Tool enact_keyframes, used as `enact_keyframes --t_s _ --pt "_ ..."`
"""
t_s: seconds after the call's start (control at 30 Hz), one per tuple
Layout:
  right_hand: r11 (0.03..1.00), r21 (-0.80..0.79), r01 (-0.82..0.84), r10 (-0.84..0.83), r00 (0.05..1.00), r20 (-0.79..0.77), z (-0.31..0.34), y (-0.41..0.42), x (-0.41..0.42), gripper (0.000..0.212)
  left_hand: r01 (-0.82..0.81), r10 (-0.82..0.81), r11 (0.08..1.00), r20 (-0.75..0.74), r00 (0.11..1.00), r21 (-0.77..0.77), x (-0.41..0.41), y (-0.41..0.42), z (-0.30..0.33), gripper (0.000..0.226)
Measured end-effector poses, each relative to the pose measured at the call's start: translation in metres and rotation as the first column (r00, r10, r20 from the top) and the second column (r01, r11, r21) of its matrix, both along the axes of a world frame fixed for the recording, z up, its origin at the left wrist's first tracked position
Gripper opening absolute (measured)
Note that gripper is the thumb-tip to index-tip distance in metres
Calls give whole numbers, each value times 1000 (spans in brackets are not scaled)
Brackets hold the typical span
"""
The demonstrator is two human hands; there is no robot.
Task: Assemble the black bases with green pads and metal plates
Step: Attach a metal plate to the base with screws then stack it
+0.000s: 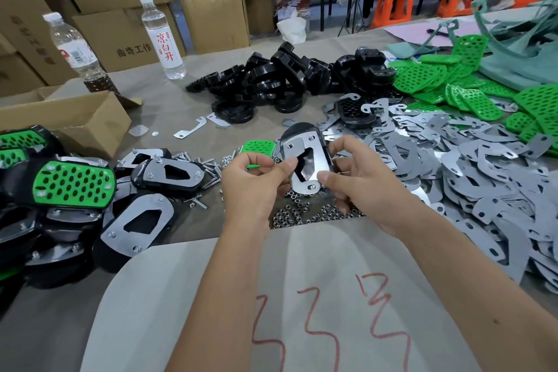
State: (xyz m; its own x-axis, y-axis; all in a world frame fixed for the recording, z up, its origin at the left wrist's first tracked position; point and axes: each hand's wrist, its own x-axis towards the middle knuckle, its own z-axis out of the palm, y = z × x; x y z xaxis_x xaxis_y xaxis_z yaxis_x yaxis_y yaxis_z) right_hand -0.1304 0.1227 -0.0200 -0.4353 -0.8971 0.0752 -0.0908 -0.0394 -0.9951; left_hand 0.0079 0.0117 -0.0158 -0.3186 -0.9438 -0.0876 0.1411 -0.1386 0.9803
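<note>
Both hands hold one black base [294,132] upright above the table's middle, with a shiny metal plate [314,157] laid against its face. My left hand [256,178] pinches the plate's left edge with thumb and fingers. My right hand [359,178] grips the right side, thumb on the plate's lower end. A green pad [258,146] lies just behind my left hand. Loose black bases [290,78] are heaped at the back, green pads [471,87] at the back right, metal plates [483,178] across the right.
Finished assemblies [72,184] pile up at the left. Nuts [305,211] and screws [208,166] lie scattered under my hands. An open cardboard box [69,118] and two water bottles [161,36] stand at the back left. People sit on orange stools [392,4] far behind.
</note>
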Motion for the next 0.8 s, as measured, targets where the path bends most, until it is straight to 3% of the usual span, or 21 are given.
enact_keyframes --t_s 0.13,0.27,0.43,0.53,0.57,0.63,0.7,0.73,0.8 --pt "1000 6 -24 24 1000 0 1 1 -1 22 -25 31 996 74 997 -86 -1 0 -3 38" --pt "998 -28 -58 60 997 53 4 2 0 20 -14 20 999 99 995 -52 2 -1 0 37" --pt "980 -103 -169 181 976 124 10 4 2 20 247 -228 958 -133 965 148 5 4 12 38" --pt "980 -91 -178 188 976 113 10 2 7 18 259 -212 942 -220 952 212 4 3 14 30" --pt "988 -73 -137 140 989 42 9 1 9 16 228 -174 946 -232 957 231 4 1 15 24" --pt "1000 -22 -1 -6 951 -309 5 -1 7 7 116 -62 962 -218 974 246 6 -3 14 14" --pt "996 64 60 -2 746 -666 2 -3 7 12 4 36 974 -169 985 228 9 -10 11 12" --pt "991 123 52 58 661 -749 1 -3 8 13 -17 50 976 -148 988 215 11 -12 11 12" --pt "977 209 43 146 582 -800 2 -5 11 11 -15 39 980 -122 992 196 13 -13 11 11"
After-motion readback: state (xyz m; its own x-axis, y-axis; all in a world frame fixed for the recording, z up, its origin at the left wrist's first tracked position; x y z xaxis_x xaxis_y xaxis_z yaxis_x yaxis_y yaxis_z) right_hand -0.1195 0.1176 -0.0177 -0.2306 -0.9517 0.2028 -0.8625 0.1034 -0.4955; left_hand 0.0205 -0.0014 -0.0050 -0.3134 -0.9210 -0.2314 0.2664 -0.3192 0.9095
